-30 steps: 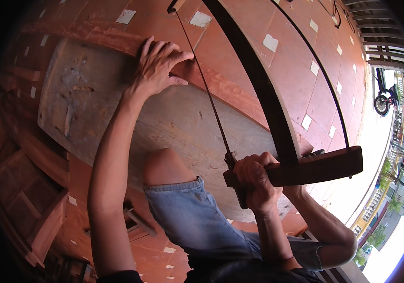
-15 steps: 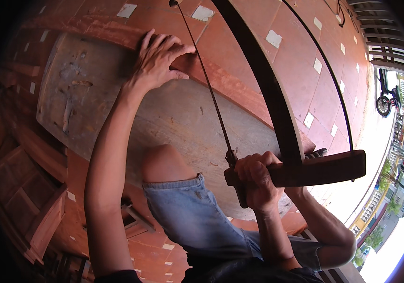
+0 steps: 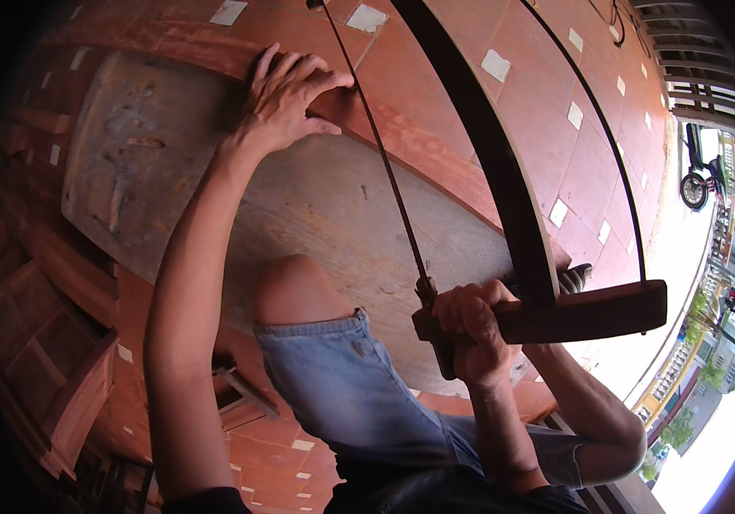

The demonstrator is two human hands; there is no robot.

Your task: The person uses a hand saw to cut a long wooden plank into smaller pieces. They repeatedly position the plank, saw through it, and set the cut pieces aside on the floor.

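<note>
A dark wooden frame saw (image 3: 504, 171) slants across the middle, its thin blade (image 3: 374, 137) on the left and a dark tension line on the right. My right hand (image 3: 477, 330) is closed round its near end, where the handle and crosspiece meet. My left hand (image 3: 282, 103) lies over a reddish wooden plank (image 3: 436, 169), fingers spread, thumb towards me and index fingertip close to the blade. The plank lies along the far edge of a worn grey-brown board (image 3: 316, 206). From this angle I cannot tell whether the blade touches the plank.
My bare left knee (image 3: 299, 287) is over the board's near side. Wooden furniture parts (image 3: 59, 377) stand at the left, and a dark frame-like piece (image 3: 243, 394) lies below the board. Red floor tiles (image 3: 547, 111) spread beyond. A motorcycle (image 3: 695, 190) stands outside at right.
The saw and my right hand have shifted very slightly right and down. My left hand stays on the plank; the whole view has moved a little.
</note>
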